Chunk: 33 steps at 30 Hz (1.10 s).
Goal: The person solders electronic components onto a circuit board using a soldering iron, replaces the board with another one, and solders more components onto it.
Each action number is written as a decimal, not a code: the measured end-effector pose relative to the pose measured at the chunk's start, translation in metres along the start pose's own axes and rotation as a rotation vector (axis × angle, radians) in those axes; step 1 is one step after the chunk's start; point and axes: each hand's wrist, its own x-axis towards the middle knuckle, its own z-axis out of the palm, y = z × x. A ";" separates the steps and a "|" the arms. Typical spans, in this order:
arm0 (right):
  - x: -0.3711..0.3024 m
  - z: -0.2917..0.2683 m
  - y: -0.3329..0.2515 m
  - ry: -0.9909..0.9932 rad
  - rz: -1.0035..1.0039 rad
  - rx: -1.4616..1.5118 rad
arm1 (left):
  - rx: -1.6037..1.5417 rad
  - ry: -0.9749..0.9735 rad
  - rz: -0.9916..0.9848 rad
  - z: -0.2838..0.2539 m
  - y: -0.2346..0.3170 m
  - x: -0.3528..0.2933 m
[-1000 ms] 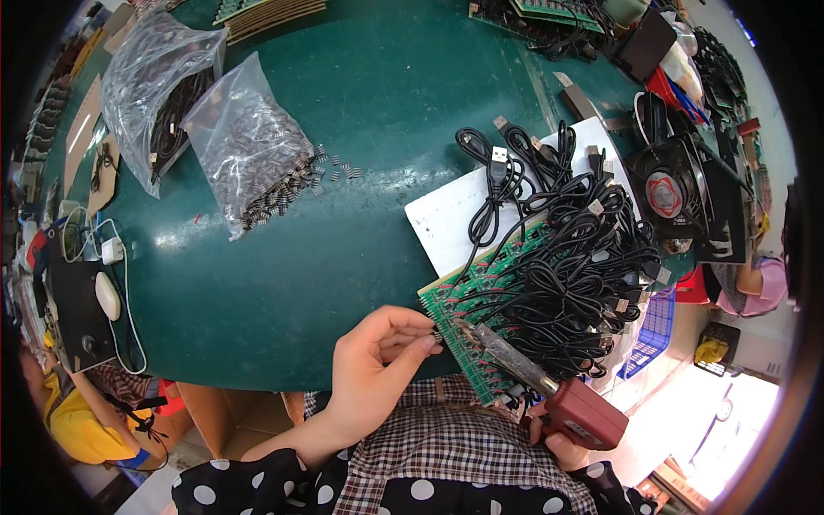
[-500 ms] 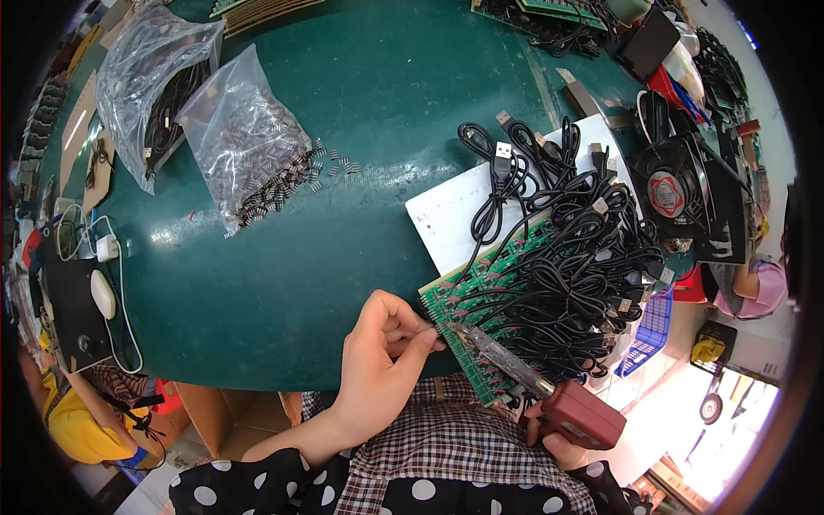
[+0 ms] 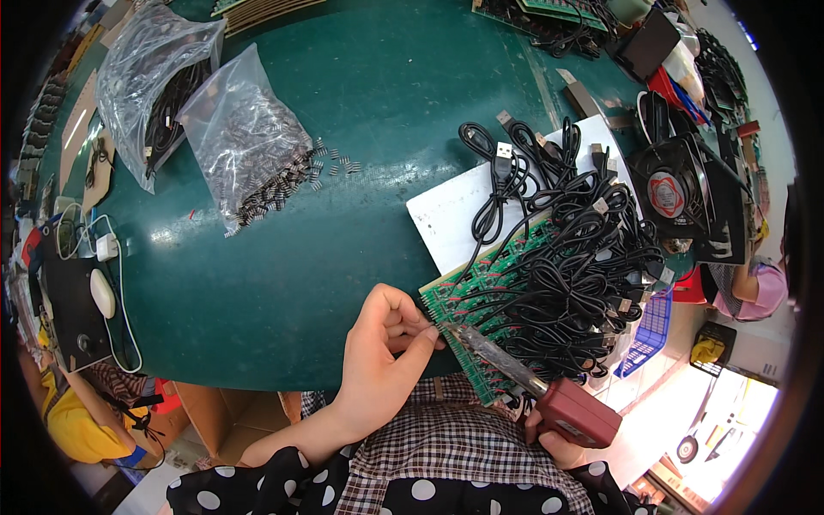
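Note:
My left hand (image 3: 378, 369) is closed in a pinch at the left edge of a green circuit board panel (image 3: 442, 298); what the fingertips hold is too small to make out. In my right hand (image 3: 560, 448) is a soldering iron with a dark red, gun-like handle (image 3: 580, 414). Its metal tip reaches the board edge beside my left fingertips. Black USB cables (image 3: 558, 292) run from the board and lie bundled over it. Beneath board and cables is a white sheet (image 3: 436, 225).
A clear bag (image 3: 240, 120) spills small black pin connectors (image 3: 279, 189) onto the green table. Another bag (image 3: 142, 77) holds black cables. A fan (image 3: 669, 196) stands at the right, above a blue basket (image 3: 648, 335). A white cable and charger (image 3: 106, 249) lie far left.
The soldering iron's handle has shifted slightly left, its tip still at the board edge. My left hand has barely moved.

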 end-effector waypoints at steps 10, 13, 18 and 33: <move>-0.006 -0.007 0.018 0.051 -0.086 -0.122 | 0.029 0.021 0.039 0.001 -0.001 -0.001; -0.006 -0.021 0.026 -0.030 -0.083 -0.344 | 0.032 0.019 0.009 0.001 0.000 0.000; -0.010 -0.018 0.020 0.035 -0.135 -0.405 | 0.033 0.029 0.032 0.000 -0.001 -0.001; -0.016 -0.026 0.033 0.040 -0.092 -0.438 | 0.077 0.047 0.027 0.002 0.000 -0.002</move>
